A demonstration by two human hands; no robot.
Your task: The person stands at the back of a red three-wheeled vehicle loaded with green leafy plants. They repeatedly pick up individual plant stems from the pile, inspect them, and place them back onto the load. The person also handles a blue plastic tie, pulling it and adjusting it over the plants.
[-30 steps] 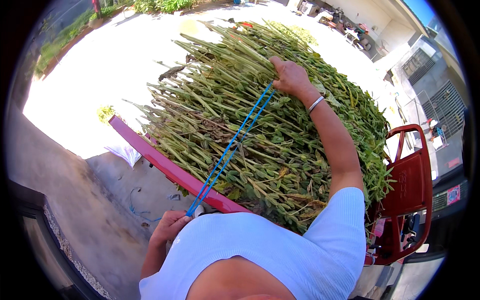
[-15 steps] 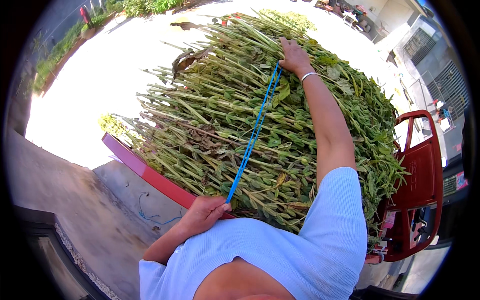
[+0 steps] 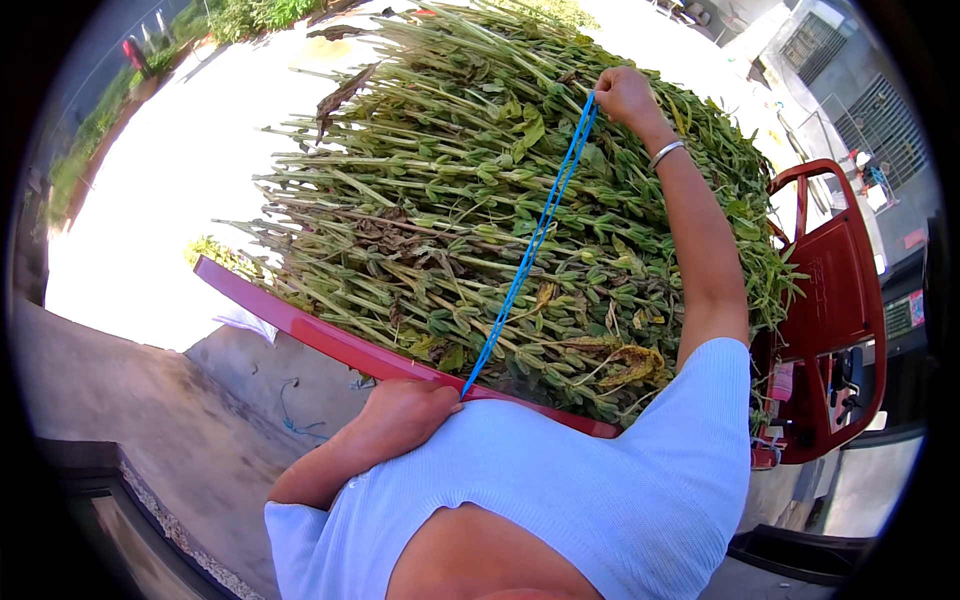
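A doubled blue rope (image 3: 533, 246) runs taut and slanting over a big heap of cut green plant stalks with pods (image 3: 440, 200). Its far end is pinched in my right hand (image 3: 627, 98), which is stretched out over the top of the heap, a silver bangle on the wrist. My left hand (image 3: 410, 412) is closed around the near end, low at the red side rail (image 3: 320, 334) of the cart that carries the heap. That hand is close against my shirt, and its fingertips are partly hidden.
A red metal seat frame (image 3: 830, 300) stands at the cart's right end. A thin blue string (image 3: 292, 420) lies on the concrete at the left. Beyond are sunlit ground, a strip of green plants (image 3: 90, 140) and a building with barred windows (image 3: 885, 130).
My right hand has shifted right and come off the stalks, its fingers now pinched on the rope. The view has tilted, showing more of the red rail. My left hand keeps its hold.
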